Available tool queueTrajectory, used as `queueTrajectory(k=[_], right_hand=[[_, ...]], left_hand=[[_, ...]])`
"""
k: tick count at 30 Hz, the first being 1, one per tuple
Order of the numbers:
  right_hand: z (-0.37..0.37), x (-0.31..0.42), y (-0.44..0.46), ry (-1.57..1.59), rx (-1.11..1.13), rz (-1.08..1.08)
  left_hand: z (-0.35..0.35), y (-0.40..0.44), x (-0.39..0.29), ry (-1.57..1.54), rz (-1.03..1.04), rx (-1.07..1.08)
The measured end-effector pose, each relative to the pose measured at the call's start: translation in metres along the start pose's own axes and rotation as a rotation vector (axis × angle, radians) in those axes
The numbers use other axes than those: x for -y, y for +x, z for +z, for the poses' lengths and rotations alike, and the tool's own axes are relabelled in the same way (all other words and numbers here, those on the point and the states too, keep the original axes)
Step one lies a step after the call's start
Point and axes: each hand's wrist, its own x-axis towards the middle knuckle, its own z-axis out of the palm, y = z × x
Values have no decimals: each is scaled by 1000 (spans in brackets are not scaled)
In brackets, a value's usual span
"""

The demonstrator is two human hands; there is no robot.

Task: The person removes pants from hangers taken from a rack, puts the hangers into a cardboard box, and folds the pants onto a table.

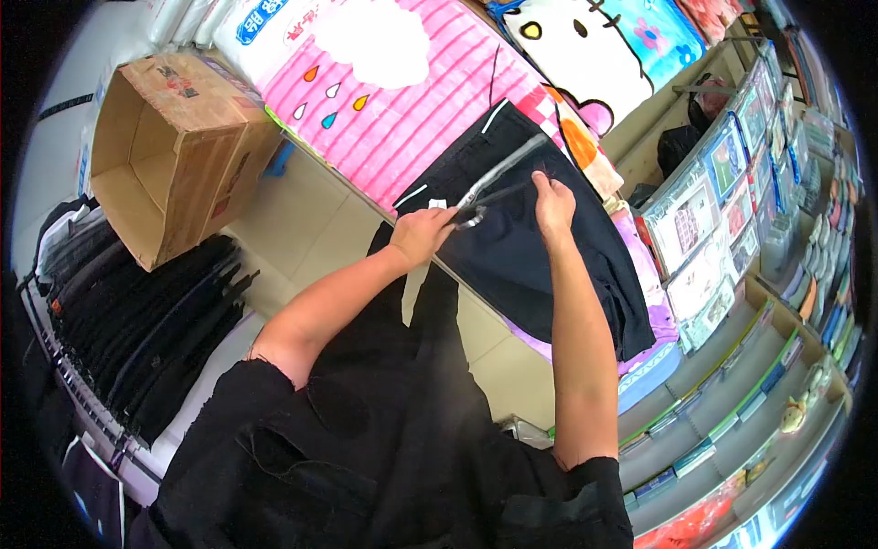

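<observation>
Grey strip (510,165) — left hand (423,234) curled tight | dark strip (508,192) — right hand (554,205) pinching

This looks like a shop. Lots of dark clothes (151,325) are packed in a row at the left. Shiny flat packs (700,215) line the right, above grey shelves (713,398). Big bright bundles (402,114) with cartoon pictures lie at the top.

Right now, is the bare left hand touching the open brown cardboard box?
Apart. The head view shows pale tiled floor between the bare left hand and the open brown cardboard box.
</observation>
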Motion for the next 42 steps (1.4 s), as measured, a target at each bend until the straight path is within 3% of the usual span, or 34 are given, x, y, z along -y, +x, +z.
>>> queueTrajectory(k=[5, 9, 13, 16, 22, 31, 37, 41, 42], right_hand=[[8, 13, -16, -157, -23, 44], [11, 7, -16, -108, -28, 86], [15, -2, -10, -112, -41, 82], [12, 0, -8, -118, -42, 80], [19, -5, 1, -89, -62, 80], [19, -18, -12, 48, -110, 110], [12, -13, -58, 465, 54, 190], [12, -2, -105, 462, 136, 109], [11, 2, -119, 452, 150, 84]], left_hand=[[2, 6, 35, 227, -85, 149], [-4, 22, 56, 383, -138, 430], [-16, 41, 62, 445, -11, 745], [-15, 47, 70, 449, 66, 713], [-14, 64, 68, 500, 160, 900], [-10, 56, 84, 475, 364, 811], [-70, 29, 74, 570, 302, 731], [-102, -16, 66, 662, 236, 602], [-118, -25, 52, 701, 120, 668]])
